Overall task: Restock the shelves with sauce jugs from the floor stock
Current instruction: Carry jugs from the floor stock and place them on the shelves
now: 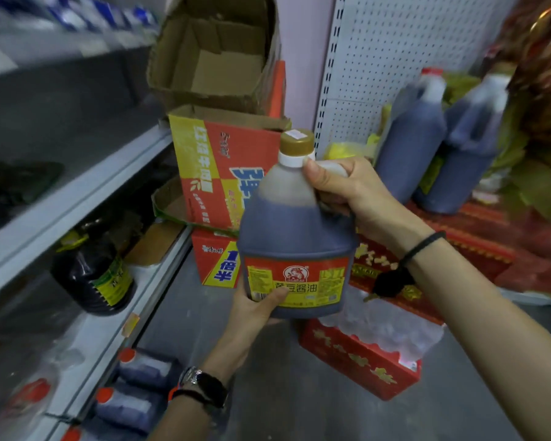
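1. Carrying step, by the look of it: jug (295,243) upright in mid-air beside the shelf (77,205), not yet placed.
2. Next, probably: swing left, set down on a shelf, label outward.
3. Right hand (347,192): wrapped round the handle near the neck.
4. Left hand (255,305): cupping the base, thumb on the label.

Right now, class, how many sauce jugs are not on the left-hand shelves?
3. The held jug sits between the left hand and right hand; a red-capped jug and a blurred jug stand to its right, by the pegboard. Cartons may hide others.
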Motion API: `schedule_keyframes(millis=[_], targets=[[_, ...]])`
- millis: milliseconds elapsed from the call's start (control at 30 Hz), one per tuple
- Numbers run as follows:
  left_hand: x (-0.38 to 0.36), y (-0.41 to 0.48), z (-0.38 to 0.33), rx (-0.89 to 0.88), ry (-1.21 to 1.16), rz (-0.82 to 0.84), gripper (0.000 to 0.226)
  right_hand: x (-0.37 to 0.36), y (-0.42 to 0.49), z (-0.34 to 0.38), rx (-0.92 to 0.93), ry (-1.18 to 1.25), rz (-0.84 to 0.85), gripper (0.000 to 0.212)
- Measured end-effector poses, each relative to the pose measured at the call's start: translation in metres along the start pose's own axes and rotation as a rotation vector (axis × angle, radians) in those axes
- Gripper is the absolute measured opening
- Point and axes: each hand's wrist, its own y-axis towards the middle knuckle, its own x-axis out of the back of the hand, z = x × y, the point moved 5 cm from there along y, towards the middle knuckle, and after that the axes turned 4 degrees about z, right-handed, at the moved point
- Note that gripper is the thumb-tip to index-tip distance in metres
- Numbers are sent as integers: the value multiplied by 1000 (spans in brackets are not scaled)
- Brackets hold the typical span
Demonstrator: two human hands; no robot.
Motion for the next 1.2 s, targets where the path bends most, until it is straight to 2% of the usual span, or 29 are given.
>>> schedule_keyframes(millis=[167,333,467,633,800,1000,1133,1200], targets=[[-27,-23,-106,-29,-9,65,61,12,-3,113,30,3,-23,47],[-46,-58,-197,-64,11,102,95,15,-14,216,82,-2,-50,51],[-52,-92,-259,-96,35,150,78,7,-28,285,133,-13,-62,50],[-51,-147,-328,-126,75,173,73,-7,-49,356,193,54,-106,46],[-37,-203,-369,-113,98,152,67,-33,-73,404,242,92,-148,53],[-10,-269,-405,-145,150,80,60,-82,-93,449,257,85,-95,51],[15,-311,-427,-176,202,31,44,-114,-95,472,243,134,-35,49],[28,-331,-438,-190,231,4,47,-130,-94,481,236,162,3,48]])
